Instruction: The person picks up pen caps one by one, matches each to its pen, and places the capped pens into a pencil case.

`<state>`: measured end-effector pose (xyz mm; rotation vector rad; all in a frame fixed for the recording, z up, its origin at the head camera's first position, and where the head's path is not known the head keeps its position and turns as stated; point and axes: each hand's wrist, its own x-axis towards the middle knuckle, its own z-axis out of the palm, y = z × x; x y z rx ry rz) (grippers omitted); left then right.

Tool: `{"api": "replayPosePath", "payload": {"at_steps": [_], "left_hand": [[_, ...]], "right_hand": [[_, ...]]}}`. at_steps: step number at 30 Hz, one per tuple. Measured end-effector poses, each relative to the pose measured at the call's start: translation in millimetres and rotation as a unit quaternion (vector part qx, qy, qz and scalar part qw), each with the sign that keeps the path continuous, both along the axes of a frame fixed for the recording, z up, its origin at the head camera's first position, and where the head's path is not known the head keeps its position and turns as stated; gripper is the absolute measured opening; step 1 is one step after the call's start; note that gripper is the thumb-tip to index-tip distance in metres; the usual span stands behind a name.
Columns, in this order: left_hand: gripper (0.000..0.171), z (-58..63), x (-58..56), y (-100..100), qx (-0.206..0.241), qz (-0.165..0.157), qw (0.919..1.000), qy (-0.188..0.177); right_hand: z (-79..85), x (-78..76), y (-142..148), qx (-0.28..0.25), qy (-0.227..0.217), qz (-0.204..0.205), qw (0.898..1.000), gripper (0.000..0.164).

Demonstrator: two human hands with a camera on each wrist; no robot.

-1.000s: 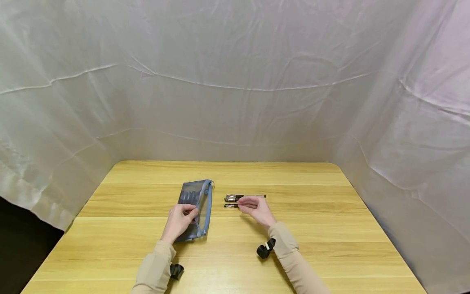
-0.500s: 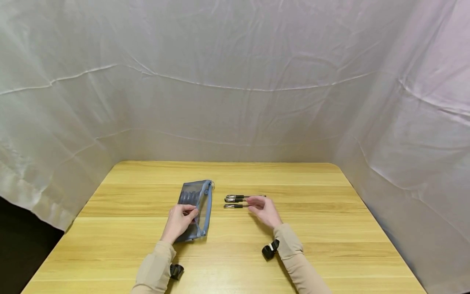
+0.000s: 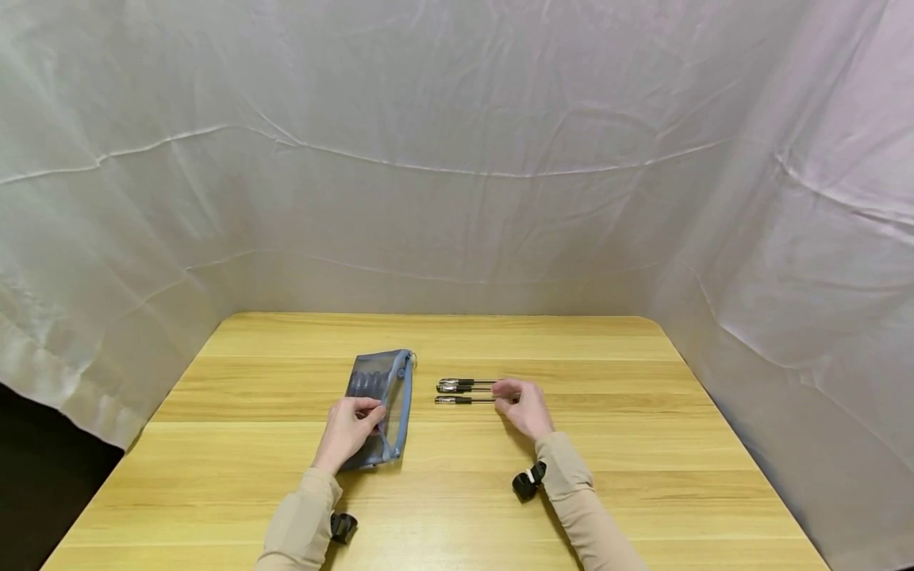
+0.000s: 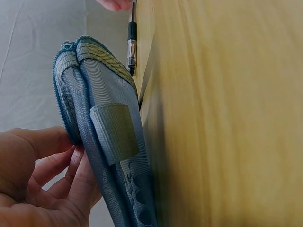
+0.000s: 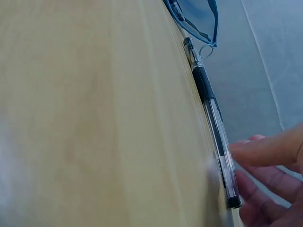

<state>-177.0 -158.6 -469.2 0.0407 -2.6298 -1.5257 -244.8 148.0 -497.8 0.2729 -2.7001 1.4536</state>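
My left hand (image 3: 347, 432) pinches the opening edge of a blue-grey mesh zip pencil case (image 3: 366, 390), lying at the left of the table. Dark rounded shapes show through its mesh. In the left wrist view, the thumb and fingers meet at the zip edge of the case (image 4: 102, 90). Three clear pens with black grips lie side by side to its right, caps toward it; the nearest pen (image 3: 453, 400) is slightly apart from the other two pens (image 3: 455, 385). My right hand (image 3: 527, 408) is over their tail ends, fingers loosely bent beside a pen (image 5: 213, 123).
The wooden table (image 3: 607, 412) has pale grain and rounded far corners. A light fabric curtain (image 3: 457, 206) surrounds its back and sides. Black wrist cameras sit on both cuffs, the right wrist camera (image 3: 528, 480) low over the wood. A small metal ring (image 3: 413, 359) hangs at the case's far corner.
My right hand has slid rightward along the pens from near their caps toward their tail ends, uncovering more of the barrels. The pens, the case and my left hand have stayed put.
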Motion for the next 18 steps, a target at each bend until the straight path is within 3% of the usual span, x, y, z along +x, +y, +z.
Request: {"api": "replayPosePath", "payload": {"at_steps": [6, 18], "left_hand": [[0.022, -0.1, 0.0, 0.0, 0.000, 0.000, 1.0000, 0.001], [0.021, -0.4, 0.1, 0.1, -0.004, 0.001, 1.0000, 0.003]], "right_hand": [[-2.4, -3.1, 3.0, 0.024, 0.014, 0.010, 1.000, 0.028], [-1.2, -5.4, 5.3, 0.028, -0.013, 0.026, 0.999, 0.026]]}}
